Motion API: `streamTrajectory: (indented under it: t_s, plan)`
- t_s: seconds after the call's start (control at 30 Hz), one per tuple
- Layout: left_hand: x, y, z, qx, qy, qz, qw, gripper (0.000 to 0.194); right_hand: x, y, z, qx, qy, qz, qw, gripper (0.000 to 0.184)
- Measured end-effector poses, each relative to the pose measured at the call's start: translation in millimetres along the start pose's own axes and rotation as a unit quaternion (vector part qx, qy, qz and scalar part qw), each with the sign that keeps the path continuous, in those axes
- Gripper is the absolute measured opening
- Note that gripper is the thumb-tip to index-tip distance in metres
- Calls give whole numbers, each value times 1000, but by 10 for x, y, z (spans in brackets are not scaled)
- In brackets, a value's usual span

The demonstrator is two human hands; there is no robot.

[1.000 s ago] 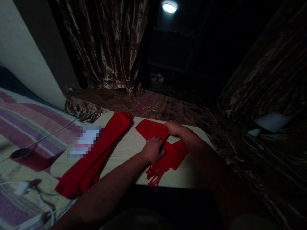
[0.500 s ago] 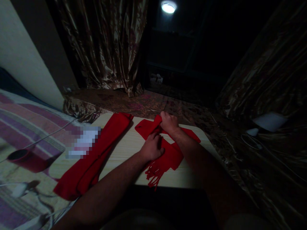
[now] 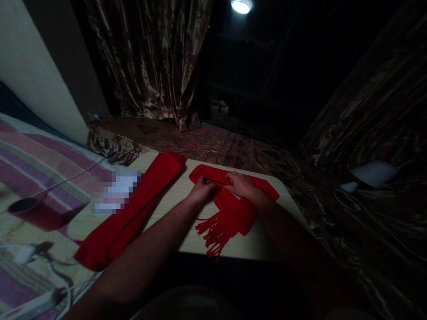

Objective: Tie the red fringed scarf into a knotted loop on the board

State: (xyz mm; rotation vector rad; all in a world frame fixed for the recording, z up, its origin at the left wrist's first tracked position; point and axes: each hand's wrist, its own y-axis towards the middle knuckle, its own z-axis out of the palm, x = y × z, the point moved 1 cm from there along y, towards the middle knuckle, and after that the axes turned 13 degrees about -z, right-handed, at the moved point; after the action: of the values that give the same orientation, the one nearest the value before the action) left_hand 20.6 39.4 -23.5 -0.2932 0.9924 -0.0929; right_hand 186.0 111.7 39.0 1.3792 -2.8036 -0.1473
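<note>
A red scarf (image 3: pixel 233 213) with a fringed end lies bent on the pale wooden table (image 3: pixel 173 213), its fringe pointing at the near edge. My left hand (image 3: pixel 202 190) is closed on the scarf's folded part at its left, fingertips partly hidden in the cloth. Beside it, my right hand (image 3: pixel 243 185) has its fingers curled over the same fold, gripping the fabric. A bit of bare tabletop shows through a gap under my right wrist. Left of my forearm, a second long red cloth (image 3: pixel 133 213) lies folded lengthwise across the table.
A red cylinder with a dark open end (image 3: pixel 40 214) lies on the striped bedding (image 3: pixel 20 151). White cables and a power strip (image 3: pixel 36 304) sit at the lower left. Patterned curtains (image 3: pixel 150 62) hang behind. A white lamp-like object (image 3: pixel 373 172) stands at the right.
My right hand has come down and nearer, laying the raised scarf part flat along the far side. My left hand has shifted left and away from me, onto the fold.
</note>
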Motion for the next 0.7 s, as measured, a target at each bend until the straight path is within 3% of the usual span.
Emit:
streamTrajectory:
  t_s: [0.1, 0.23, 0.4, 0.47, 0.6, 0.63, 0.7]
  plan:
    - [-42, -28, 12, 16, -12, -26, 999, 48, -120, -174, 73, 36, 33, 4, 999, 37]
    - [-83, -58, 5, -10, -13, -43, 999, 48, -302, -347, 72, 42, 24, 33, 998, 39]
    - [-107, -74, 1, -16, -8, -49, 999, 48, -455, -438, -58, 173, 56, 97, 979, 22]
    - [-117, -82, 1, -20, -12, -53, 998, 49, -499, -428, -170, 194, 77, 113, 971, 24]
    - [-122, -74, -14, -34, -21, -73, 997, 54, -565, -325, -445, 196, 81, 131, 968, 34]
    - [-118, -66, -22, -36, -23, -79, 996, 57, -575, -286, -515, 176, 54, 138, 973, 31]
    - [-107, -47, -38, -37, -27, -85, 995, 66, -591, -207, -640, 78, -46, 160, 983, 25]
